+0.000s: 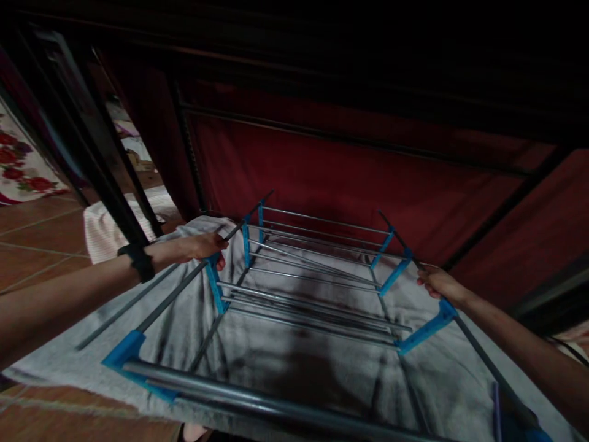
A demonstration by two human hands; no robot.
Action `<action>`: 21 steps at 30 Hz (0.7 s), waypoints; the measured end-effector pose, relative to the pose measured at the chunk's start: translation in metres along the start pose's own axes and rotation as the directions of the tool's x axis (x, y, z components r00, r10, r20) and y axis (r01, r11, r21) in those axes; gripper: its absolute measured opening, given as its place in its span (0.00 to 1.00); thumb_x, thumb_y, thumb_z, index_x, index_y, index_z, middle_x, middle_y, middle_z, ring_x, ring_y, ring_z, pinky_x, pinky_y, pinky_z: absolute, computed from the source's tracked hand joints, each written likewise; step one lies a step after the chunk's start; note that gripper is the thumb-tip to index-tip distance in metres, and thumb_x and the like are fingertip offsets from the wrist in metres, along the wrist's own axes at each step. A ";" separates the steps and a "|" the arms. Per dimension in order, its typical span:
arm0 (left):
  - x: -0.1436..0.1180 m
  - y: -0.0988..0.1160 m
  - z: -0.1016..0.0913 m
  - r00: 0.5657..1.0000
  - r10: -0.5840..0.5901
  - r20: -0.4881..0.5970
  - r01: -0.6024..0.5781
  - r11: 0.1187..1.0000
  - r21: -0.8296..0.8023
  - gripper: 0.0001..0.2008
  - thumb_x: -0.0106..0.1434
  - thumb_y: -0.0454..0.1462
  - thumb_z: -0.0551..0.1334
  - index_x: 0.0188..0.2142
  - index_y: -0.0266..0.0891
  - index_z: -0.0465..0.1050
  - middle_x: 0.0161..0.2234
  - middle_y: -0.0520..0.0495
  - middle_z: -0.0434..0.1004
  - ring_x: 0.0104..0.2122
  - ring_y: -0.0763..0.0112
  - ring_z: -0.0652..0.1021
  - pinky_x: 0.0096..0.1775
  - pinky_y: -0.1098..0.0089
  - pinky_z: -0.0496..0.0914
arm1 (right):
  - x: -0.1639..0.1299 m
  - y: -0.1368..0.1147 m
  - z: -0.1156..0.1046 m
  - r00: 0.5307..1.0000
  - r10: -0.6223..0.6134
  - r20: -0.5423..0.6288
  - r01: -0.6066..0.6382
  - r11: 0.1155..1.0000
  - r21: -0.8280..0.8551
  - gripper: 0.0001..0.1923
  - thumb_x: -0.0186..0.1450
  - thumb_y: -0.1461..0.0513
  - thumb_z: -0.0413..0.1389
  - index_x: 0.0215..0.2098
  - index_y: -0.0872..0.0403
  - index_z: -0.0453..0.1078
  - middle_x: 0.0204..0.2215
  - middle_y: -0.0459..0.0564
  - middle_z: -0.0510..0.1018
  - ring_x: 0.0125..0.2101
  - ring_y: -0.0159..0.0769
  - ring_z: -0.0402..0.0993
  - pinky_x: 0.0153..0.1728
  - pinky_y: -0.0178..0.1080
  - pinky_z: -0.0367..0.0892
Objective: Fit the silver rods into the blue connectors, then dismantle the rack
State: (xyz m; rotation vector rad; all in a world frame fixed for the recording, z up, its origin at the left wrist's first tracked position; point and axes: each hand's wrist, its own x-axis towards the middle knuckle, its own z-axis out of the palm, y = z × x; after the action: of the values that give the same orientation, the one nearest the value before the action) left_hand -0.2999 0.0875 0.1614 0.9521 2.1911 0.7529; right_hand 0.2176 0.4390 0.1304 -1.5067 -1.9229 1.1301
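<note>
A shoe rack [215,285] of thin grey metal tubes and blue plastic brackets lies across a grey blanket [184,334]. My left hand [209,247] is closed round its left side tube, beside a blue bracket. On the opposite side, my right hand [435,281] grips the right side tube between two brackets. Crossbars span the rack in pairs, and a few tubes among them sit at a slant. One loose tube [124,310] rests on the blanket, left of the rack. A thicker bar [257,396] runs across the near end.
Dark red cloth [345,172] hangs behind the rack within a dark frame. Dark posts [110,190] stand at the left. Beyond them are a striped cloth [99,233], tiled floor [41,245] and floral fabric [23,172]. Part of a foot [196,431] shows at the bottom.
</note>
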 end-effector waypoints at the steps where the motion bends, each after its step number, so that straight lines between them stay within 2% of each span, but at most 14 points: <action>1: 0.000 -0.004 0.001 0.999 -0.012 0.040 0.013 1.000 -0.024 0.22 0.47 0.55 0.65 0.27 0.40 0.66 0.22 0.43 0.77 0.29 0.54 0.81 0.28 0.67 0.76 | -0.003 0.002 -0.001 1.000 0.001 0.000 -0.001 1.000 0.004 0.19 0.67 0.65 0.50 0.56 0.61 0.64 0.21 0.43 0.68 0.13 0.24 0.53 0.10 0.28 0.48; 5: -0.002 -0.020 0.002 0.999 -0.039 0.035 0.042 0.996 -0.077 0.20 0.51 0.53 0.65 0.29 0.41 0.63 0.21 0.44 0.76 0.28 0.55 0.81 0.26 0.68 0.74 | -0.011 0.010 -0.003 1.000 0.014 -0.010 -0.014 1.000 0.018 0.21 0.67 0.64 0.50 0.59 0.60 0.62 0.22 0.43 0.67 0.13 0.24 0.54 0.10 0.27 0.49; 10: -0.012 -0.030 0.004 0.999 -0.012 0.050 0.016 0.996 -0.090 0.14 0.62 0.47 0.60 0.36 0.38 0.63 0.24 0.44 0.79 0.25 0.61 0.80 0.25 0.71 0.70 | -0.015 0.016 -0.004 0.999 0.010 -0.040 -0.013 0.998 -0.055 0.24 0.67 0.62 0.50 0.60 0.59 0.62 0.24 0.47 0.71 0.14 0.26 0.56 0.10 0.29 0.51; 13: -0.026 -0.023 0.003 0.997 -0.003 0.074 0.013 0.992 -0.124 0.15 0.67 0.45 0.57 0.42 0.34 0.63 0.25 0.43 0.80 0.27 0.62 0.79 0.26 0.72 0.68 | -0.012 0.017 -0.008 0.996 -0.019 -0.085 -0.001 0.974 -0.226 0.24 0.66 0.60 0.49 0.59 0.60 0.64 0.30 0.54 0.77 0.17 0.32 0.65 0.14 0.33 0.60; 15: -0.032 -0.016 0.000 0.995 -0.005 0.103 0.022 0.986 -0.165 0.20 0.68 0.48 0.56 0.47 0.31 0.63 0.27 0.42 0.81 0.29 0.61 0.80 0.28 0.72 0.69 | -0.011 0.013 -0.009 0.975 -0.185 -0.126 0.109 0.884 -0.455 0.23 0.65 0.60 0.50 0.57 0.60 0.68 0.37 0.61 0.79 0.28 0.41 0.75 0.25 0.39 0.72; 16: -0.031 -0.014 -0.002 0.995 -0.010 0.102 0.027 0.985 -0.171 0.22 0.69 0.49 0.55 0.48 0.30 0.64 0.28 0.42 0.81 0.30 0.61 0.80 0.29 0.72 0.69 | -0.011 0.009 -0.007 0.940 -0.317 -0.125 0.189 0.790 -0.583 0.23 0.65 0.60 0.51 0.56 0.60 0.70 0.40 0.63 0.79 0.35 0.46 0.77 0.34 0.44 0.75; 18: -0.020 -0.016 -0.006 0.998 -0.025 0.055 0.034 0.984 -0.174 0.24 0.69 0.51 0.53 0.48 0.29 0.66 0.29 0.43 0.80 0.32 0.62 0.80 0.30 0.73 0.69 | -0.013 -0.003 0.004 0.821 -0.570 -0.033 0.355 0.554 -0.754 0.22 0.66 0.60 0.50 0.54 0.60 0.72 0.45 0.66 0.78 0.46 0.53 0.75 0.49 0.52 0.71; 19: -0.010 -0.020 -0.008 0.999 -0.034 0.012 0.036 0.983 -0.182 0.23 0.69 0.50 0.54 0.48 0.29 0.66 0.30 0.43 0.80 0.33 0.62 0.79 0.30 0.73 0.70 | -0.014 -0.010 0.015 0.759 -0.649 0.053 0.444 0.456 -0.772 0.21 0.67 0.60 0.48 0.53 0.59 0.73 0.47 0.65 0.77 0.49 0.53 0.74 0.53 0.53 0.68; 21: 0.018 -0.034 -0.010 0.998 -0.016 -0.061 0.001 0.972 -0.236 0.19 0.66 0.45 0.58 0.46 0.29 0.67 0.31 0.44 0.79 0.34 0.63 0.79 0.32 0.71 0.71 | -0.015 -0.027 0.046 0.673 -0.695 0.253 0.633 0.365 -0.682 0.21 0.69 0.60 0.45 0.54 0.55 0.73 0.51 0.61 0.77 0.53 0.49 0.73 0.58 0.51 0.65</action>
State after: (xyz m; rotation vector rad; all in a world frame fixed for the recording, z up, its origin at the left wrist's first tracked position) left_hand -0.3311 0.0792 0.1389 0.8079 2.0984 1.0252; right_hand 0.1714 0.4081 0.1280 -0.7821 -2.7038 -0.1375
